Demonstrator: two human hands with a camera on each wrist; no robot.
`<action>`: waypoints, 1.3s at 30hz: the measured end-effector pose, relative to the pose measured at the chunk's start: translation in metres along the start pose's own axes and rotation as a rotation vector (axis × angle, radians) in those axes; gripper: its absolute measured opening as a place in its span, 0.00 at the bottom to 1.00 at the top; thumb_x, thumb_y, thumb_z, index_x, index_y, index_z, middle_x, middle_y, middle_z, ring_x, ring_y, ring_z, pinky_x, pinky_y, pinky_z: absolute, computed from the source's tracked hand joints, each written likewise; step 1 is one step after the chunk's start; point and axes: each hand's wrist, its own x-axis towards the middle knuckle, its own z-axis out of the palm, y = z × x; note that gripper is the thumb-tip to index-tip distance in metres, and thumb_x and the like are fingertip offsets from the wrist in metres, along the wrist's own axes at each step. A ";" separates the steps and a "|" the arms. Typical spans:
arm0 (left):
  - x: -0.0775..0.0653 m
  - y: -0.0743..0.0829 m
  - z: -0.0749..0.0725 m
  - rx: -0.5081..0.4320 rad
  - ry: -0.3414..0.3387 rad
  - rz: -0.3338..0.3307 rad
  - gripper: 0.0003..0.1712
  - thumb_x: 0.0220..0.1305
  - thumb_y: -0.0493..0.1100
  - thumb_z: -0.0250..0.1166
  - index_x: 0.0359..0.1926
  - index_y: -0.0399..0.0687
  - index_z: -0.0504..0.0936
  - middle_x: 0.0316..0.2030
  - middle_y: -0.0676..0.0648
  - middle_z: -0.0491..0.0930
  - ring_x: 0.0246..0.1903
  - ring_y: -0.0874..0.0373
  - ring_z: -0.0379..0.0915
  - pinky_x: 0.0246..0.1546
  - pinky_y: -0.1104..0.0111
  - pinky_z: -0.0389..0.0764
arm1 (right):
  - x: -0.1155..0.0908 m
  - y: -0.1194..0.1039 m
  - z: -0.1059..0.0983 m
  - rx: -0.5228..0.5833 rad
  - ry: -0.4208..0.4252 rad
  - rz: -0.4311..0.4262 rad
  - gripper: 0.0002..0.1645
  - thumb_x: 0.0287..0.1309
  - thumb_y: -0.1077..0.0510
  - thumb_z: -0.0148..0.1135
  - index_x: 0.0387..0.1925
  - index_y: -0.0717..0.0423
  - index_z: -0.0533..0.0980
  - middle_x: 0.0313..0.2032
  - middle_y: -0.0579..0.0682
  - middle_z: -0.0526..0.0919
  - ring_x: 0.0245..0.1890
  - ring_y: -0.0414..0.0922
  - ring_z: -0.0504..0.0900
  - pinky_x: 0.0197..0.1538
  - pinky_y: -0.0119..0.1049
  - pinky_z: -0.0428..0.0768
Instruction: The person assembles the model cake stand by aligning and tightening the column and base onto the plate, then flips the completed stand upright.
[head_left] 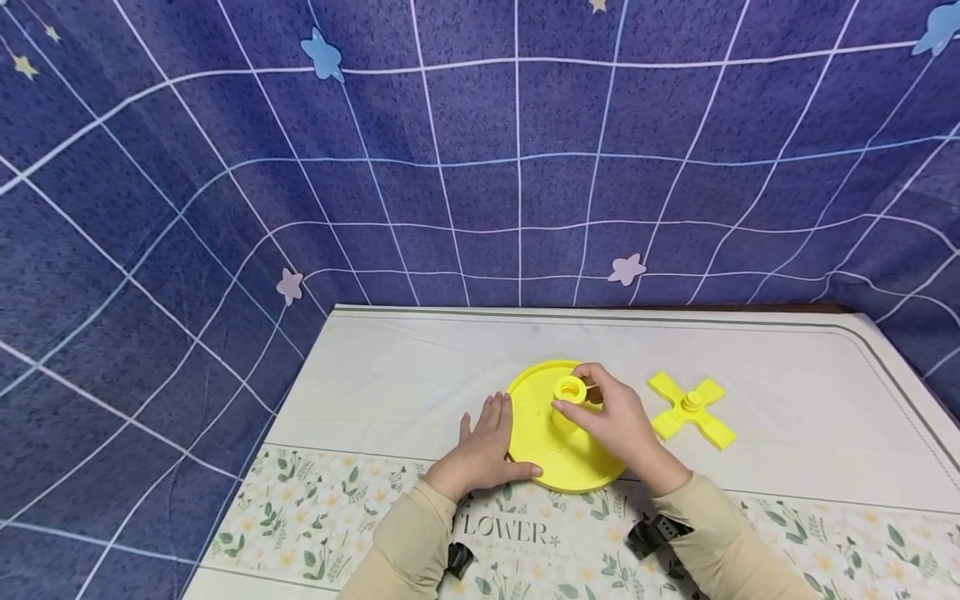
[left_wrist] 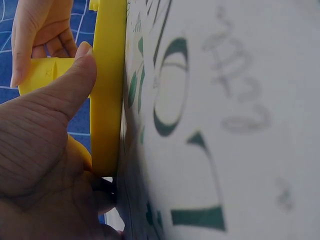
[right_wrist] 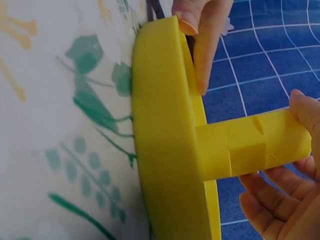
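A yellow round tray (head_left: 540,450) with a raised rim lies on the table, and a yellow hollow post (head_left: 564,418) stands upright at its middle. My right hand (head_left: 618,417) holds this post near its top, thumb on the near side and fingers around the far side. In the right wrist view the post (right_wrist: 245,147) meets the tray's inner face. My left hand (head_left: 487,446) rests against the tray's left edge, fingers straight and thumb stretched over the near rim. To the right lies a yellow cross-shaped piece (head_left: 692,403) with a short round stub at its centre.
The table (head_left: 405,367) carries a white cloth with a floral band and printed lettering along its near side. Behind and to the left hangs a dark blue curtain (head_left: 480,192) with grid lines and stars. Black straps with small devices (head_left: 652,533) sit at both wrists.
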 end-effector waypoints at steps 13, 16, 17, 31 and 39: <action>-0.001 0.001 0.000 -0.021 0.003 0.004 0.68 0.57 0.70 0.63 0.76 0.34 0.36 0.76 0.37 0.33 0.75 0.44 0.28 0.69 0.42 0.34 | -0.004 -0.003 0.004 -0.014 0.050 0.033 0.27 0.52 0.46 0.74 0.49 0.50 0.73 0.41 0.52 0.83 0.38 0.50 0.82 0.45 0.48 0.81; -0.001 0.000 0.001 -0.016 0.003 0.007 0.68 0.57 0.70 0.63 0.76 0.34 0.35 0.76 0.36 0.33 0.75 0.44 0.28 0.69 0.41 0.34 | -0.003 -0.002 0.003 -0.013 0.040 0.015 0.29 0.52 0.46 0.74 0.51 0.52 0.73 0.44 0.52 0.83 0.41 0.49 0.82 0.47 0.47 0.80; -0.001 0.000 0.001 -0.015 0.005 0.010 0.67 0.57 0.70 0.63 0.76 0.34 0.36 0.76 0.36 0.33 0.75 0.44 0.28 0.69 0.41 0.35 | -0.003 -0.001 0.003 -0.010 0.034 0.001 0.29 0.52 0.47 0.73 0.52 0.53 0.73 0.45 0.52 0.82 0.43 0.49 0.81 0.47 0.48 0.80; -0.001 0.000 0.002 -0.015 0.010 0.004 0.68 0.56 0.70 0.64 0.76 0.33 0.36 0.76 0.36 0.34 0.75 0.44 0.29 0.69 0.41 0.35 | 0.003 0.009 -0.004 0.186 -0.159 -0.094 0.26 0.63 0.64 0.60 0.63 0.58 0.72 0.59 0.55 0.77 0.59 0.53 0.75 0.57 0.50 0.75; 0.000 -0.001 0.001 -0.011 0.010 0.006 0.68 0.56 0.71 0.63 0.76 0.34 0.36 0.76 0.36 0.34 0.75 0.45 0.28 0.69 0.41 0.34 | 0.001 -0.002 -0.008 0.199 -0.141 -0.070 0.22 0.63 0.61 0.63 0.58 0.62 0.74 0.53 0.57 0.81 0.51 0.53 0.80 0.55 0.48 0.77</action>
